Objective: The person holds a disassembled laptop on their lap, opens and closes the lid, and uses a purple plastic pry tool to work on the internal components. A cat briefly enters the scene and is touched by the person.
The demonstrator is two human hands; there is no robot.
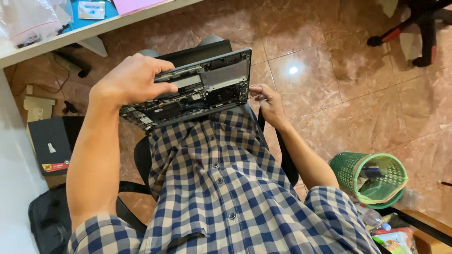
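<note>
Laptop (197, 89), opened, circuit boards exposed, resting on lap against blue checked shirt (221, 178). Left hand (129, 80) clamped over top-left edge, thumb pressed on inner metal. Right hand (266, 101) pinched at right corner, fingers closed on something too small to tell. Green basket (351, 171) near right elbow on tiled floor (329, 70).

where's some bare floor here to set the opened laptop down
Bare tile floor lies right of the opened laptop, between the chair base and the green basket. The left, by the black box and bag, is crowded.
</note>
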